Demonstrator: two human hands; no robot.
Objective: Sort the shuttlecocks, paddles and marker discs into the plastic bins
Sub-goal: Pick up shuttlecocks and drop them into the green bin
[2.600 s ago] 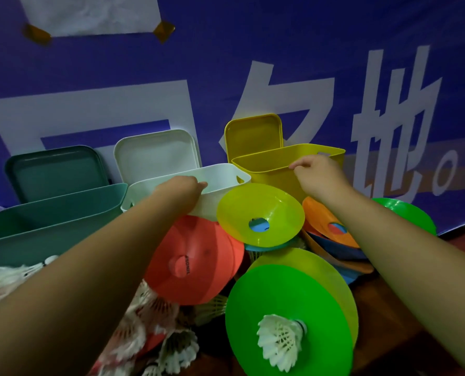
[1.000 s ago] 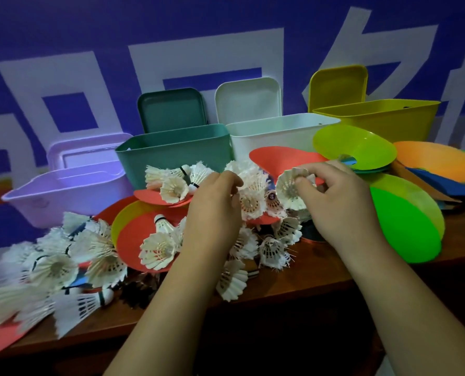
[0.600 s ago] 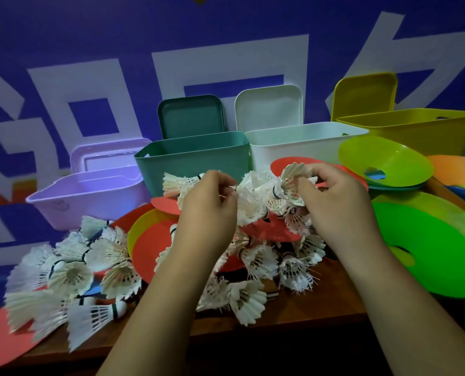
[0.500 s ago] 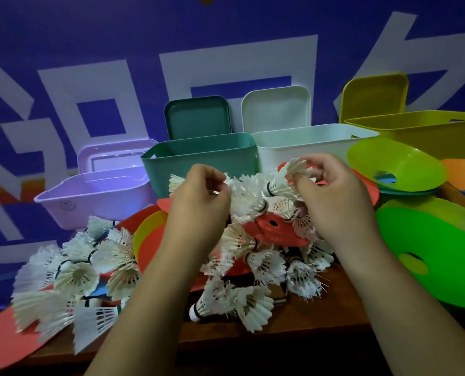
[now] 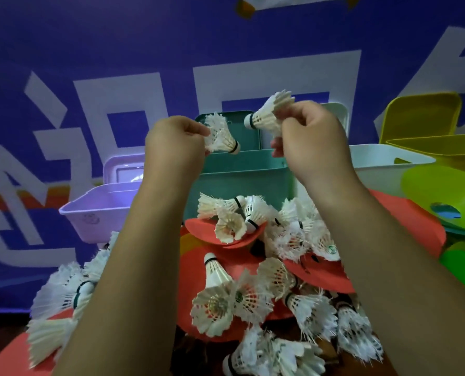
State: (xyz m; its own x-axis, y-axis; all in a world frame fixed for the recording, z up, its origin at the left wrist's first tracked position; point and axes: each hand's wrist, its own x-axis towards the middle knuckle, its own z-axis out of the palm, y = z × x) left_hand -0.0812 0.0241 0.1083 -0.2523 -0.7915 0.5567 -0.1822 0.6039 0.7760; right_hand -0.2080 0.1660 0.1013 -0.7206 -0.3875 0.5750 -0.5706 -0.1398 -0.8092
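My left hand (image 5: 173, 143) pinches a white feather shuttlecock (image 5: 222, 135) by its feathers, cork pointing right. My right hand (image 5: 311, 142) pinches a second shuttlecock (image 5: 266, 115) by its feathers, cork pointing left. Both hang above the teal bin (image 5: 242, 175). Below lies a heap of several white shuttlecocks (image 5: 253, 280) on red marker discs (image 5: 383, 226). A yellow-green disc (image 5: 443, 191) and a bright green disc (image 5: 464, 264) lie at the right.
A lilac bin (image 5: 95, 210) stands left of the teal one, a white bin (image 5: 383, 169) right of it, a yellow bin (image 5: 443, 147) far right. Lids lean on the blue banner behind. More shuttlecocks (image 5: 60, 302) pile at the left on the wooden table.
Both hands have risen from the heap, each lifting a shuttlecock up over the teal bin. The view has moved closer and tilted up.
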